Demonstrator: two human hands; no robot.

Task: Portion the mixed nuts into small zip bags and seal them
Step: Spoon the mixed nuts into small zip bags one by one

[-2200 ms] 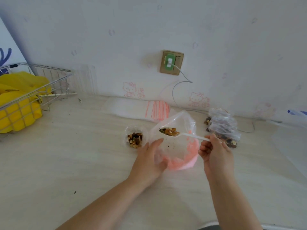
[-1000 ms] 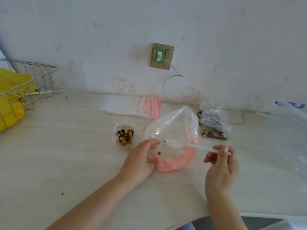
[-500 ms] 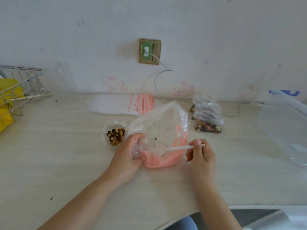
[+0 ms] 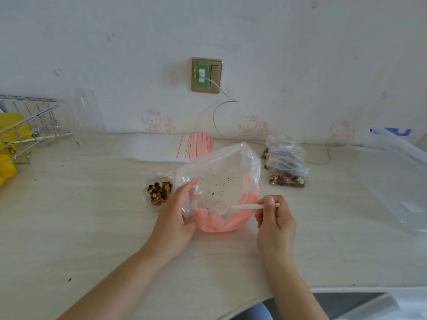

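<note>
Both hands work at a large clear bag near the middle of the pale counter. Left hand grips the bag's left rim, thumb up along the plastic and fingers curled round the edge, holding the mouth open toward the camera. Right hand pinches the handle of a white plastic spoon between thumb and curled fingers; the spoon's bowl reaches leftward into the bag, low down near its pink base. Only dark crumbs and specks show on the bag's inner wall — whether any nuts lie in the bottom cannot be told.

From the left: a wire rack with something yellow in it sits at the counter's far left edge. Just left of the left hand, almost touching the thumb side, a small open zip bag holds a portion of mixed nuts. Behind the large bag, against the wall, lies a flat stack of empty zip bags with red-striped tops. Right of the large bag and beyond the right hand — well apart from it — filled small bags of nuts are piled together. Farther right lies a clear plastic lid or tray. A wall socket with a plugged-in cable is above.
</note>
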